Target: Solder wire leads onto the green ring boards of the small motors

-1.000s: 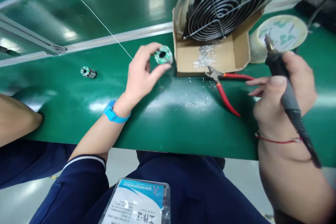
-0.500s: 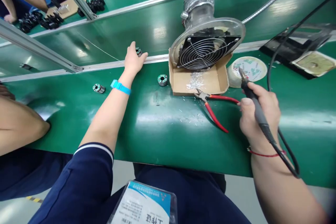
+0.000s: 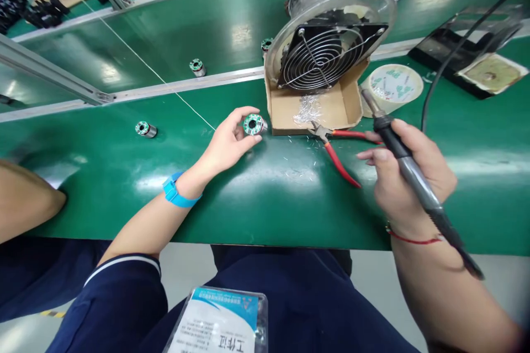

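Note:
My left hand (image 3: 229,140) has its thumb and fingers around a small metal cylinder with a ring-shaped green circuit board (image 3: 253,124), just left of the cardboard box (image 3: 285,124). Whether it is off the bench I cannot tell. A soldering iron (image 3: 414,174) is in my right hand (image 3: 408,182), its tip pointing up and left near a roll of tape (image 3: 395,83). Red-handled cutting pliers (image 3: 342,165) lie spread open on the bench, one handle end at my right fingers. A similar cylinder (image 3: 146,129) lies on the bench at left.
Beyond the metal rail (image 3: 178,84) are two more cylinders, one (image 3: 197,68) upright and one (image 3: 267,45) partly behind the fan hood (image 3: 321,63). Wire clippings (image 3: 307,107) lie in the box. A soldering stand (image 3: 480,74) is at right, a neighbour's arm (image 3: 28,198) at left.
My left hand has left a cylinder beyond the rail, come down toward me, and closed on the cylinder beside the box. My right hand still holds the soldering iron. The view has shifted.

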`<state>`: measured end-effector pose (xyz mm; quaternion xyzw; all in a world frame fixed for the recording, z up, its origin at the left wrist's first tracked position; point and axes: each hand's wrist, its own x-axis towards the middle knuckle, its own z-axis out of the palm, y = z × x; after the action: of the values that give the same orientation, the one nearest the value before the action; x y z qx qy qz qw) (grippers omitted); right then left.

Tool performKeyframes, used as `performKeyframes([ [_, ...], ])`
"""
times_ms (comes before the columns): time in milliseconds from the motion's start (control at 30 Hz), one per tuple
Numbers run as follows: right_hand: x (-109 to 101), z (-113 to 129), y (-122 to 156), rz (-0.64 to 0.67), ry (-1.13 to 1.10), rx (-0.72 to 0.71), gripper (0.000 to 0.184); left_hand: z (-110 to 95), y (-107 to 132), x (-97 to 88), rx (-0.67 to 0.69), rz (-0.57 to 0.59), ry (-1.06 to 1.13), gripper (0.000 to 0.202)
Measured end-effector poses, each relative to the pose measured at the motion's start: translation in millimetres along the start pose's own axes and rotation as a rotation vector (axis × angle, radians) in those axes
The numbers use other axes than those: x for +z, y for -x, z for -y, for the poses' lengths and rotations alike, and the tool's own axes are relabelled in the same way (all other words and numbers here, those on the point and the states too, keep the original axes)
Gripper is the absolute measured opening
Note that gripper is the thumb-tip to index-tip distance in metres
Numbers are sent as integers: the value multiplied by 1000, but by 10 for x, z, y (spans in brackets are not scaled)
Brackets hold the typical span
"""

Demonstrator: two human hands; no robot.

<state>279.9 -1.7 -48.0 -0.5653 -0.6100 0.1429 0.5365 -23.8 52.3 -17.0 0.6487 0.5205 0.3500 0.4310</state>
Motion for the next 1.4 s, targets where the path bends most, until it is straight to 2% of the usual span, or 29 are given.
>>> performKeyframes([
  [100,45,358,31,164,-149,-34,47,-64,247,165,14,145,263,43],
  [200,100,652,-38,375,-160,-51,51,-102,416,332,-31,285,356,45],
  [267,142,777,-100,459,-246,-59,54,-124,485,392,-40,353,382,47],
  [367,197,856,-166,551,-289,-41,54,-157,547,402,-35,416,381,50],
  [567,218,839,-227,692,-268,79,55,-235,608,353,-46,493,352,53],
  [867,205,918,-255,755,-257,31,44,-344,617,348,-34,521,306,40],
  [1100,217,896,-188,771,-302,-47,27,-323,607,383,68,501,223,33],
  [1167,205,851,-140,721,-319,-29,33,-306,581,398,51,490,227,37],
  [1267,197,792,-35,581,-259,5,52,-299,546,421,47,431,190,37],
  [1333,215,770,35,533,-140,-6,63,-305,532,438,102,355,75,32],
  [1400,255,752,83,555,-16,-46,64,-303,511,443,160,293,-92,28],
])
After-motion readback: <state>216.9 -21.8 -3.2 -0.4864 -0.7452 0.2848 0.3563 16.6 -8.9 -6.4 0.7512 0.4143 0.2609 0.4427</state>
